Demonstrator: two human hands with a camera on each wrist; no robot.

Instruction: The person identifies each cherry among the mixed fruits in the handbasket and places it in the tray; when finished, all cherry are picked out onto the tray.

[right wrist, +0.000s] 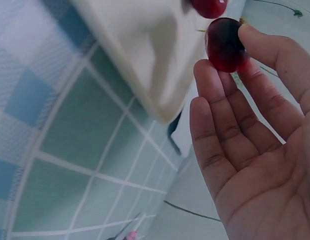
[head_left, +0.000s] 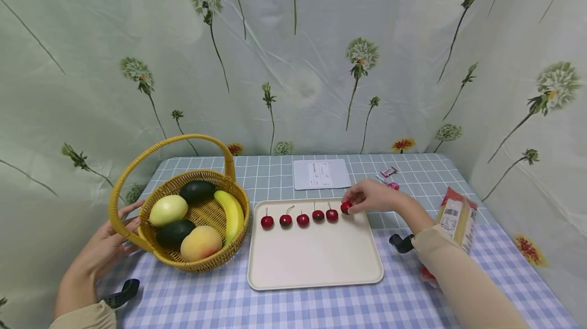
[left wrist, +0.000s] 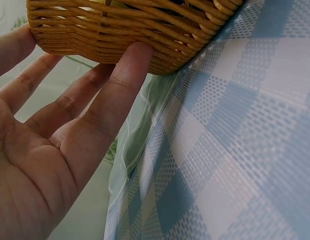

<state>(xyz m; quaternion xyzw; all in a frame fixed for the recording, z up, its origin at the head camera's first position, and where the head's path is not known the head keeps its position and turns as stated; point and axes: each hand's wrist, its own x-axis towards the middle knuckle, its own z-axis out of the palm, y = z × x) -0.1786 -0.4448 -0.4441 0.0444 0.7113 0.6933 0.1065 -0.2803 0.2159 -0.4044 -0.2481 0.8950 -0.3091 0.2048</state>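
Observation:
Between the thumb and fingers of my right hand (head_left: 373, 195) is a dark red cherry (right wrist: 226, 45), pinched over the far right corner of a cream tray (head_left: 316, 257). Several more cherries (head_left: 302, 219) lie in a row along the tray's far side, most with stems upward. On the left, my left hand (left wrist: 60, 130) has its fairly straight fingers against the side of a woven basket (head_left: 208, 264) with a tall handle. The basket holds a yellow-green fruit (head_left: 168, 210), two dark green avocados (head_left: 197, 191), a peach (head_left: 201, 243) and a banana (head_left: 231, 217).
Behind the tray lies a flat grey-white packet (head_left: 322, 174) with a printed label. Small wrapped candies (head_left: 389, 171) sit at the back right. A labelled long package (head_left: 458, 217) lies partly behind my right forearm. A floral curtain (head_left: 302, 64) hangs behind the table.

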